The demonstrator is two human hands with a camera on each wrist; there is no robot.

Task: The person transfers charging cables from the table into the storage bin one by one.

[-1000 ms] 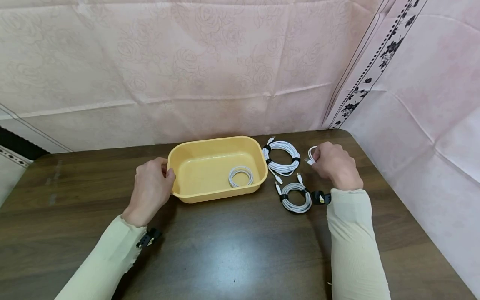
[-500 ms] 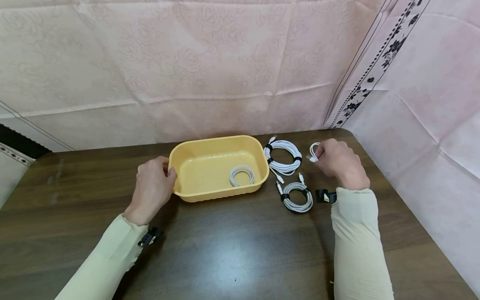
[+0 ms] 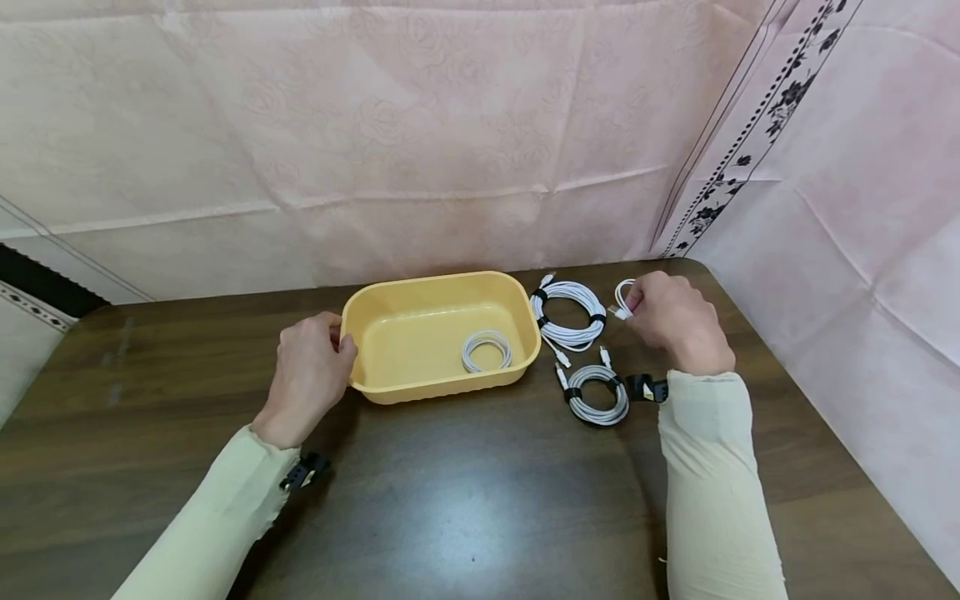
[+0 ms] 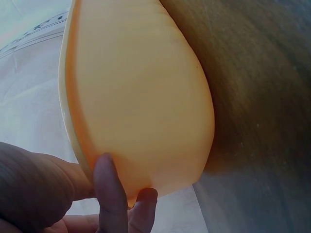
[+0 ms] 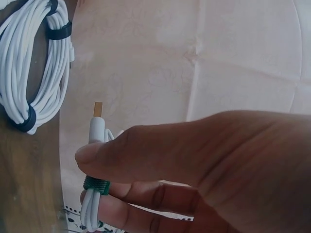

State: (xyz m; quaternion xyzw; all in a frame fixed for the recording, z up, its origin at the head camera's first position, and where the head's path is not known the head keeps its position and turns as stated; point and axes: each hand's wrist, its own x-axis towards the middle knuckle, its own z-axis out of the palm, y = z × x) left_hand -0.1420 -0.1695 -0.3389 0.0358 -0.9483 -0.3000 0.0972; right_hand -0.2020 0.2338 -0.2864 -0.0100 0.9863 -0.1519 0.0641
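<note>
A small coiled white cable is pinched in the right hand at about two o'clock from the yellow tub, whose left rim is gripped by the left hand. The cable is judged light and limp; it is best held at its green tie.

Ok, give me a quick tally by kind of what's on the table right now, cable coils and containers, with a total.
White cable coils: 4, one in the tub, a large one and a smaller one on the table, one pinched in the right hand.
Yellow tubs: 1, its rim held by the left hand.
Total: 5 things.
</note>
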